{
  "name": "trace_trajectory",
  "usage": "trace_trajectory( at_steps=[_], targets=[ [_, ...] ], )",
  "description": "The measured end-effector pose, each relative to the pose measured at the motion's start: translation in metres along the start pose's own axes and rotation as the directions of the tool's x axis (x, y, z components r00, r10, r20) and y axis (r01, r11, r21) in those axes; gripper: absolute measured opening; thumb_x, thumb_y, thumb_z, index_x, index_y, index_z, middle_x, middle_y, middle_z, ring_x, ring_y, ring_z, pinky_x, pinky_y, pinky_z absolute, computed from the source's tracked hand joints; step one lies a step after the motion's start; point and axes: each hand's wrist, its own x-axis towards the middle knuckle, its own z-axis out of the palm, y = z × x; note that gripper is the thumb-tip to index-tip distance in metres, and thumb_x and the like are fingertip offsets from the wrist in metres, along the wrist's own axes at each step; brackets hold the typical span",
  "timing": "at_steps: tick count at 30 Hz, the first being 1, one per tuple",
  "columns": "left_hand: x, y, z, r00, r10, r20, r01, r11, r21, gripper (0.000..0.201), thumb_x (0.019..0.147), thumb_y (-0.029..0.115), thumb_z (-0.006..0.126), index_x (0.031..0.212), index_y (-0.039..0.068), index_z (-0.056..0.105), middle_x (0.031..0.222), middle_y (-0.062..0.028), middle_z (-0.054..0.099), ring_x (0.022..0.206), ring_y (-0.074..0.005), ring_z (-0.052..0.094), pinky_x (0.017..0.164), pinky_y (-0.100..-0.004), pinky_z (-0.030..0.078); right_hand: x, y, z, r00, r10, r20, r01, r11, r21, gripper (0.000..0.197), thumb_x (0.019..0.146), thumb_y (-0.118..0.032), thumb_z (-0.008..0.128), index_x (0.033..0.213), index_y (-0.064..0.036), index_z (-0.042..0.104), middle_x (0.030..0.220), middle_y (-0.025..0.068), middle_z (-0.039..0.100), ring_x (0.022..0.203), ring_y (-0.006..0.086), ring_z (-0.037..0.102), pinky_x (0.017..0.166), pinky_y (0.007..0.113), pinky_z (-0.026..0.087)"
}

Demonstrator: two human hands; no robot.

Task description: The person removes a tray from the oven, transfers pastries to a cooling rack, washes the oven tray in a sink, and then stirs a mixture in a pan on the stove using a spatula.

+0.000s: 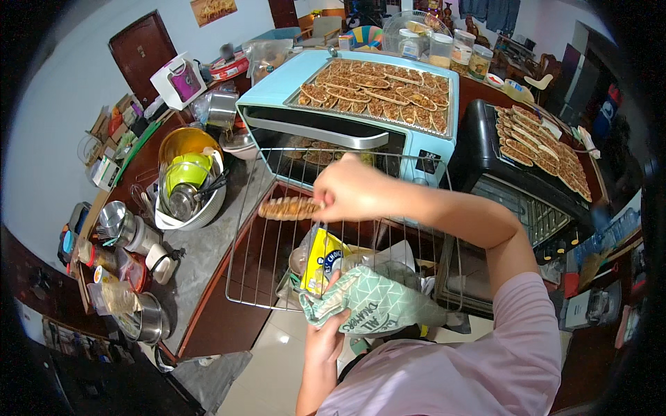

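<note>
My right hand pinches one end of a long, oval topped flatbread above a wire rack. The rack reaches out from the front of a light blue oven. In my left hand is a green patterned kitchen cloth, bunched at the rack's near edge. Whether the cloth also grips the rack I cannot tell. Inside the oven, more topped flatbreads lie behind the handle. A tray of many topped flatbreads rests on top of the oven.
To the right, a black oven carries more flatbreads. A white basin with bowls and utensils stands on the grey counter at left. Below the rack sits a yellow bag. Jars line the back.
</note>
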Motion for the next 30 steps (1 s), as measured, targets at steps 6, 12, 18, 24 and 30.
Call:
trace_trajectory(
  at_steps=[6, 12, 18, 24, 30],
  targets=[
    [-0.011, -0.001, -0.013, 0.995, 0.060, -0.085, -0.058, 0.998, 0.019, 0.076, 0.070, -0.005, 0.051, 0.143, -0.003, 0.030, 0.137, -0.0178, 0.045, 0.123, -0.0275, 0.047, 0.104, -0.0389, 0.037, -0.001, 0.113, -0.089, 0.899, 0.324, -0.296, -0.365, 0.926, -0.096, 0.026, 0.067, -0.035, 0.073, 0.079, -0.0114, 0.074, 0.076, 0.0094, 0.070, 0.073, 0.0231, 0.068, 0.072, 0.035, 0.053],
    [-0.015, -0.009, -0.013, 0.986, 0.073, -0.153, -0.069, 0.997, 0.028, 0.080, 0.066, -0.002, 0.052, 0.143, -0.002, 0.031, 0.137, -0.0179, 0.044, 0.122, -0.0283, 0.047, 0.103, -0.0397, 0.038, -0.021, 0.245, -0.162, 0.777, 0.481, -0.406, -0.611, 0.733, -0.301, 0.047, 0.056, -0.041, 0.079, 0.074, 0.0012, 0.070, 0.078, 0.0183, 0.068, 0.073, 0.0305, 0.067, 0.070, 0.039, 0.053],
    [-0.024, -0.019, -0.020, 0.983, 0.073, -0.170, -0.069, 0.997, 0.034, 0.083, 0.065, 0.000, 0.052, 0.144, -0.002, 0.027, 0.136, -0.0182, 0.044, 0.123, -0.0296, 0.047, 0.104, -0.0415, 0.037, -0.021, 0.298, -0.162, 0.805, 0.523, -0.280, -0.587, 0.768, -0.256, 0.053, 0.052, -0.043, 0.083, 0.068, 0.0052, 0.067, 0.069, 0.0176, 0.066, 0.062, 0.0276, 0.063, 0.062, 0.039, 0.052],
    [-0.021, -0.032, -0.031, 0.996, 0.017, -0.090, -0.022, 0.998, -0.052, 0.079, 0.069, -0.006, 0.052, 0.145, 0.000, 0.029, 0.142, -0.0142, 0.039, 0.128, -0.0255, 0.041, 0.107, -0.0383, 0.032, -0.059, 0.272, -0.147, 0.738, 0.442, -0.510, -0.567, 0.816, -0.113, 0.050, 0.066, -0.045, 0.075, 0.087, 0.0001, 0.071, 0.077, 0.0153, 0.068, 0.067, 0.0258, 0.063, 0.067, 0.037, 0.051],
    [-0.029, -0.049, -0.038, 0.986, 0.002, -0.168, 0.005, 0.999, 0.038, 0.077, 0.070, -0.003, 0.052, 0.144, 0.004, 0.032, 0.137, -0.0159, 0.045, 0.120, -0.0280, 0.048, 0.101, -0.0385, 0.039, -0.193, 0.096, -0.036, 0.693, 0.304, -0.654, -0.319, 0.942, 0.101, 0.027, 0.087, -0.023, 0.067, 0.106, -0.0042, 0.067, 0.082, -0.0021, 0.061, 0.068, 0.0060, 0.049, 0.061, 0.023, 0.042]
  ],
)
